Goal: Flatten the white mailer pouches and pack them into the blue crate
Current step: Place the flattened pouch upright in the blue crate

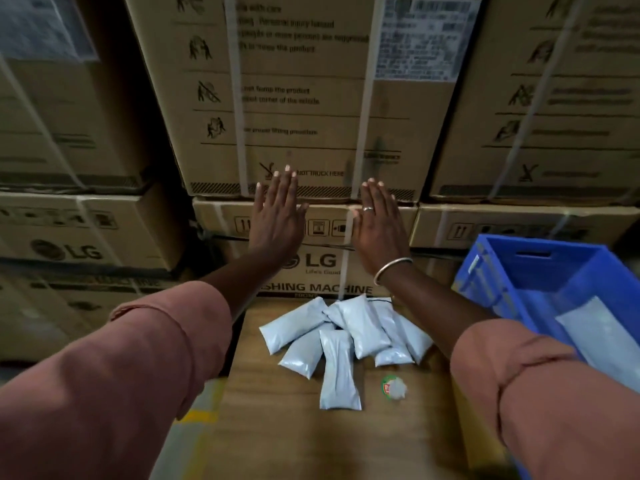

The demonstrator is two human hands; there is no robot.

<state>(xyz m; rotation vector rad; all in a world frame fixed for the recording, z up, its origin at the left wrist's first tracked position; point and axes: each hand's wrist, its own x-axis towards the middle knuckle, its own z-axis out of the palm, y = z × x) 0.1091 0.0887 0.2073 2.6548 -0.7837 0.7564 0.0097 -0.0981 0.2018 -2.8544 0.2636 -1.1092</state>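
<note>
Several puffy white mailer pouches (341, 336) lie in a loose overlapping pile on a brown cardboard surface (294, 427) in front of me. The blue crate (498, 271) stands to the right of the pile, and one flat white pouch (602, 341) lies inside it. My left hand (277, 216) and my right hand (377, 223) are both raised well above and beyond the pile, palms down, fingers straight and together. Neither hand holds anything. A ring and a metal bangle are on my right hand and wrist.
Tall stacks of strapped cardboard appliance boxes (294, 98) form a wall right behind the pile and to both sides. A small green and white crumpled wrapper (394, 388) lies on the cardboard near the pile. A grey floor with a yellow line (197, 415) shows at lower left.
</note>
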